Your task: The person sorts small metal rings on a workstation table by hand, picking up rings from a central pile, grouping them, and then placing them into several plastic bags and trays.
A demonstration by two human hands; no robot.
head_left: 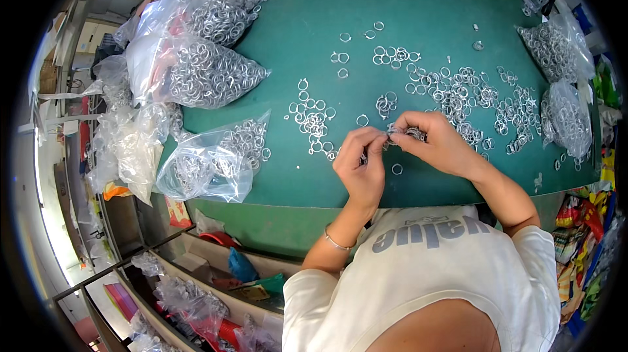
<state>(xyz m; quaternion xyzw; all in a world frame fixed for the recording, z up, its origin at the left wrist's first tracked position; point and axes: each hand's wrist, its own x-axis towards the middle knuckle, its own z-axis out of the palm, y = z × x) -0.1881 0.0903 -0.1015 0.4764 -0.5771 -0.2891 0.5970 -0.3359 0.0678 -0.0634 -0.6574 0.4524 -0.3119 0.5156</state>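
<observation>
My left hand (pixel 361 163) and my right hand (pixel 432 142) meet fingertip to fingertip just above the green table (pixel 314 185). Both are closed in a pinch on small silver metal rings, whose joint is too small to make out. Several metal rings (pixel 415 133) show in the curl of my right hand. Beyond the hands lies a small cluster of rings (pixel 386 103), and one loose ring (pixel 397 169) rests between my wrists. A wide spread of rings (pixel 458 93) covers the table to the right, with a smaller group (pixel 313 120) to the left.
Clear plastic bags full of rings (pixel 212 74) stand along the table's left side, one opened bag (pixel 209 169) near the front. More filled bags (pixel 566 116) line the right edge. Below left, a drawer (pixel 196 254) holds bags and coloured items.
</observation>
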